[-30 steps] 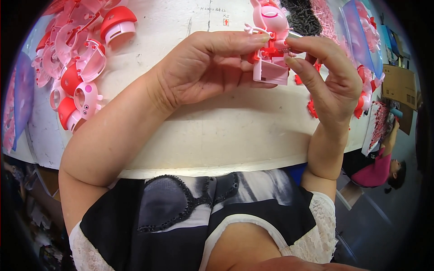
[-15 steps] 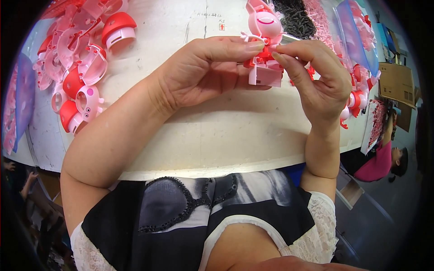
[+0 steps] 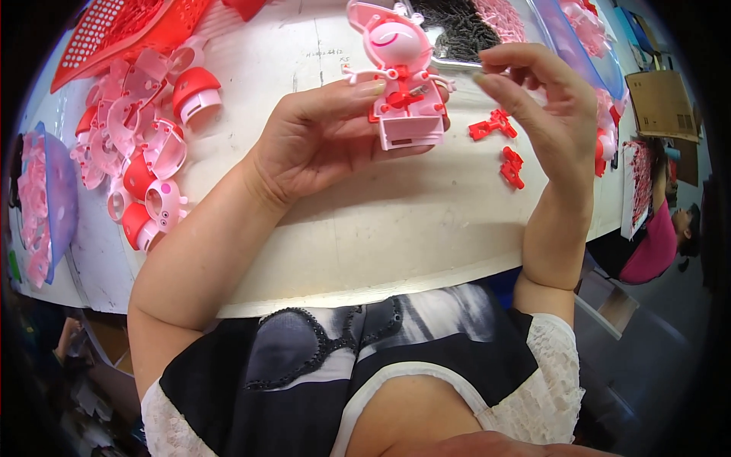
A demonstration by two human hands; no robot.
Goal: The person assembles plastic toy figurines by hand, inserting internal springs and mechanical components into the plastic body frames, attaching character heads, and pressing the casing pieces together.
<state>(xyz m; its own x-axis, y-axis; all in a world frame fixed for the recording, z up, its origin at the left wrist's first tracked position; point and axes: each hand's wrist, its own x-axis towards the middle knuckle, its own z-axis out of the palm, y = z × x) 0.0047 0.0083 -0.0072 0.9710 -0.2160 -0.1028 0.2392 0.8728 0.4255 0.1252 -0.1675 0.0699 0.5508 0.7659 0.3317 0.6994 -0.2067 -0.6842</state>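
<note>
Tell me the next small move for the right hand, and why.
I'd probably bring the right hand to the toy and gently check that the red insert is seated: the left hand holds the toy open side up, the insert is exposed, and the right hand appears empty, its thumb and forefinger parted.

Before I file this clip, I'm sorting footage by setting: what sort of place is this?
Probably a toy-assembly workshop: an open pink plastic figure in the left hand, loose pink and red plastic shells, and a heap of small black parts.
</note>
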